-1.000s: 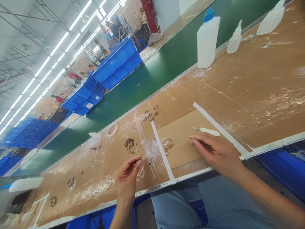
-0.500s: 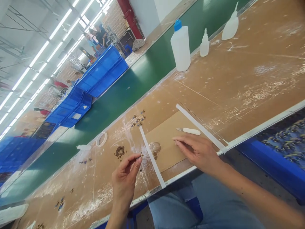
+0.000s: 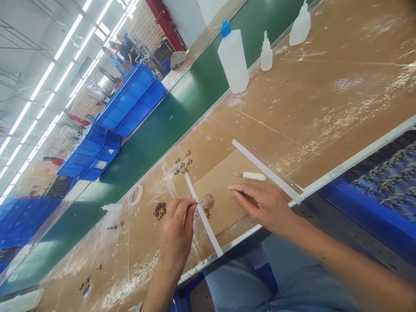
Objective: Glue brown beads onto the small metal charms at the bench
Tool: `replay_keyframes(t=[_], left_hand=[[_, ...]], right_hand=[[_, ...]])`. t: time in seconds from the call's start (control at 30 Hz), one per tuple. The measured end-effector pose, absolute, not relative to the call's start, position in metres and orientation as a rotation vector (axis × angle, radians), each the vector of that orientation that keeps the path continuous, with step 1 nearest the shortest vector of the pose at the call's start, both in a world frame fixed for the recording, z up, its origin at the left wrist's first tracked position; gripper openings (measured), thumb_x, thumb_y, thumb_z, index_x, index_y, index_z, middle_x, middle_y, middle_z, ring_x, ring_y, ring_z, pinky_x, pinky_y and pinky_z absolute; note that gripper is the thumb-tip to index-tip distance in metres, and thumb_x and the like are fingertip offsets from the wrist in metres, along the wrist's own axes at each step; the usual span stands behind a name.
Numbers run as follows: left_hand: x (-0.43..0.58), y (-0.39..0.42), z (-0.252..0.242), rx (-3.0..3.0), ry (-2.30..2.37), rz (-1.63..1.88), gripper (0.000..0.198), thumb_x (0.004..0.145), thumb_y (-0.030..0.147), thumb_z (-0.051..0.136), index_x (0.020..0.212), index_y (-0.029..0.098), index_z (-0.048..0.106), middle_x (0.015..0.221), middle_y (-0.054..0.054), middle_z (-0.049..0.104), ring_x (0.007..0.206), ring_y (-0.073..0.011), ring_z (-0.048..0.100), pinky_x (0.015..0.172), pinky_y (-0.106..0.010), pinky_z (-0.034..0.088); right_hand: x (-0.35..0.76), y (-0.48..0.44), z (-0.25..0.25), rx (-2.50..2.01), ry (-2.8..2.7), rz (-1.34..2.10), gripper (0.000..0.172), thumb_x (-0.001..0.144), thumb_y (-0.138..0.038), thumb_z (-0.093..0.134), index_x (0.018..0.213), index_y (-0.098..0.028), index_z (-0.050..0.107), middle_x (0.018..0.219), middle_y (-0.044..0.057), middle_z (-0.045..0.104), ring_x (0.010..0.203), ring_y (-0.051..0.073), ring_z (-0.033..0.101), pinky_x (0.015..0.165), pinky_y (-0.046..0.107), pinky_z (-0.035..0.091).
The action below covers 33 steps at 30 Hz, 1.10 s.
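My left hand (image 3: 178, 221) is closed in a pinch over the white strip, at the mouth of a small clear container (image 3: 209, 201). Between its fingertips is a tiny dark part, too small to make out. Over the brown cardboard (image 3: 221, 173) hovers my right hand (image 3: 263, 203), fingers stretched and slightly apart, with nothing seen in them. Just beyond it lies a white-handled knife (image 3: 254, 176). A pile of small brown pieces (image 3: 159, 210) sits left of my left hand. Several small blue and gold parts (image 3: 182, 164) lie farther back.
A large white bottle with a blue cap (image 3: 234, 60) and two small nozzle bottles (image 3: 266, 54) (image 3: 300, 27) stand along the back edge. A white ring (image 3: 135, 195) lies at left. Beyond runs a green belt (image 3: 195, 80) with blue crates (image 3: 130, 102). A blue tray of parts (image 3: 386, 195) is at right.
My left hand has moved right, bringing its fingertips to the mouth of the clear container. My right hand holds nearly the same pose. The view has shifted slightly.
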<state>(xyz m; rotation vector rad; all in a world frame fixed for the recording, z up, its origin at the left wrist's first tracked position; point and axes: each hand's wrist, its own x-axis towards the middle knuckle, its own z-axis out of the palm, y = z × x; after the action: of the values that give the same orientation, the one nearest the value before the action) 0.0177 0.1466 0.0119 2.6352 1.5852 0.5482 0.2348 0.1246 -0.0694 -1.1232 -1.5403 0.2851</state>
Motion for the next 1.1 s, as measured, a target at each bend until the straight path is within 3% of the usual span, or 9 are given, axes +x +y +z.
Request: replay_keyframes(t=[0.7, 0.93, 1.1], left_hand=[[0.021, 0.151, 0.013, 2.694, 1.56, 0.434, 0.016, 0.093, 0.023, 0.051, 0.09, 0.022, 0.067, 0.086, -0.003, 0.069, 0.08, -0.0172, 0.066, 0.073, -0.028, 0.051], [0.004, 0.121, 0.028, 2.502, 1.854, 0.57, 0.016, 0.09, 0.034, 0.057, 0.09, 0.025, 0.07, 0.092, -0.004, 0.072, 0.087, -0.0208, 0.068, 0.079, -0.031, 0.053], [-0.034, 0.09, 0.003, 2.061, 2.155, 0.618, 0.024, 0.083, 0.046, 0.063, 0.086, 0.024, 0.073, 0.087, -0.004, 0.076, 0.082, -0.0237, 0.072, 0.077, -0.034, 0.055]], right_hand=[[0.236, 0.124, -0.07, -1.108, -1.514, 0.309, 0.017, 0.092, -0.011, 0.051, 0.1, -0.019, 0.063, 0.079, 0.001, 0.069, 0.072, 0.011, 0.063, 0.066, 0.023, 0.051], [0.237, 0.123, -0.072, -1.105, -1.49, 0.289, 0.018, 0.092, -0.012, 0.052, 0.1, -0.021, 0.064, 0.083, 0.001, 0.072, 0.075, 0.011, 0.066, 0.072, 0.024, 0.055], [0.238, 0.123, -0.071, -1.117, -1.517, 0.278, 0.017, 0.091, -0.013, 0.053, 0.1, -0.021, 0.064, 0.086, 0.001, 0.073, 0.077, 0.011, 0.068, 0.072, 0.024, 0.055]])
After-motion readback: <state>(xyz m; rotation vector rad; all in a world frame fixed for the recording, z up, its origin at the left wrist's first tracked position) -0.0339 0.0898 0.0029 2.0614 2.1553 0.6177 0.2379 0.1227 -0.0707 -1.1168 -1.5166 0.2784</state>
